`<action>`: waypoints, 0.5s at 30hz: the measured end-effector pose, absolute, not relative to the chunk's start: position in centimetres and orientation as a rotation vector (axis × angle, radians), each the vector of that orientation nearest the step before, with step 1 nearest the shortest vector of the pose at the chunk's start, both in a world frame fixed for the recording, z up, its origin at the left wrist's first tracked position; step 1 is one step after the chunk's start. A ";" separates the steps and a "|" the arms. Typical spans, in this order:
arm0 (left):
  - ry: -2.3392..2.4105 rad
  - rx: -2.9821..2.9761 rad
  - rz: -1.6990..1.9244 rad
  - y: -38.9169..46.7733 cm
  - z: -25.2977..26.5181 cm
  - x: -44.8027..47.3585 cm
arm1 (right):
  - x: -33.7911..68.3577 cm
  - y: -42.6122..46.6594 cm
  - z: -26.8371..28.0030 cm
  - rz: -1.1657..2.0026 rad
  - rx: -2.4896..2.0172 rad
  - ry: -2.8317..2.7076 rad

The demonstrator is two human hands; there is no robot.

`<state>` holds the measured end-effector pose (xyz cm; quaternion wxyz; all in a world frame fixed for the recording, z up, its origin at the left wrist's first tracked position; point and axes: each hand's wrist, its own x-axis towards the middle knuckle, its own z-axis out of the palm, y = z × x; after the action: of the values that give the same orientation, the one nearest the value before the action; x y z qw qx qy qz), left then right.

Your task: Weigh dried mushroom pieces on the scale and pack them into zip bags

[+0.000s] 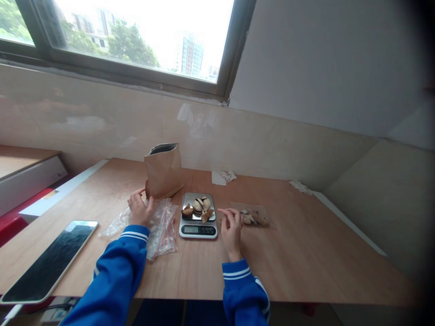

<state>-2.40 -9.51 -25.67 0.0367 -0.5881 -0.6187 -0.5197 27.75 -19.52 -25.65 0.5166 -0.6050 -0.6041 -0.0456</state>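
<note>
- While two blue sleeves with white stripes (pixel 118 260) reach in over the light brown wooden counter (pixel 306 262), a black-screened, pale-edged device (pixel 50 262) lies at the near left, with a white cable (pixel 13 312) at its closest corner.
- The left hand (pixel 140 209) rests over a loose heap of clear plastic bags with reddish seal lines (pixel 166 235); its thumb and fingers stand apart, though I cannot tell whether they grip any film.
- The right hand (pixel 232 227) hovers just right of the scale, fingers loosely bent and apart, with nothing visible between them.
- The white digital scale with a silver plate (pixel 190 199) sits between the hands, bearing rounded cream pieces with dark gaps (pixel 197 206) and rough brown pieces (pixel 207 215); its display is too small to read.
- Just beyond the right hand lies a clear flat bag (pixel 253 208) holding brown fragments (pixel 257 219).
- Farther back, an upright brown paper bag (pixel 165 174) stands open-topped beyond the left hand.
- White paper (pixel 218 178) and crumpled tissue (pixel 229 175) lie near the wall.
</note>
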 end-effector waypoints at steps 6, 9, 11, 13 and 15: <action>-1.873 -1.671 -1.804 -9.7 -25.7 -2.5 | 26.5 -19.7 -25.4 -0.075 -1.438 -1.660; -1.893 -1.671 -1.853 -9.7 -25.8 -2.4 | 26.3 -19.7 -25.4 -0.081 -1.457 -1.703; -1.896 -1.666 -1.885 -9.8 -25.7 -2.3 | 26.3 -19.7 -25.5 -0.084 -1.462 -1.708; -1.889 -1.655 -1.916 -9.9 -25.5 -2.2 | 26.3 -19.8 -25.5 -0.078 -1.458 -1.689; -1.863 -1.637 -1.944 -10.1 -25.1 -2.1 | 26.4 -19.8 -25.7 -0.074 -1.447 -1.643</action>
<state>-2.09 -10.09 -25.11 -0.0050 -0.5195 -0.5912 -0.6169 26.42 -19.83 -25.67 0.4577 -0.5873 -0.6668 -0.0301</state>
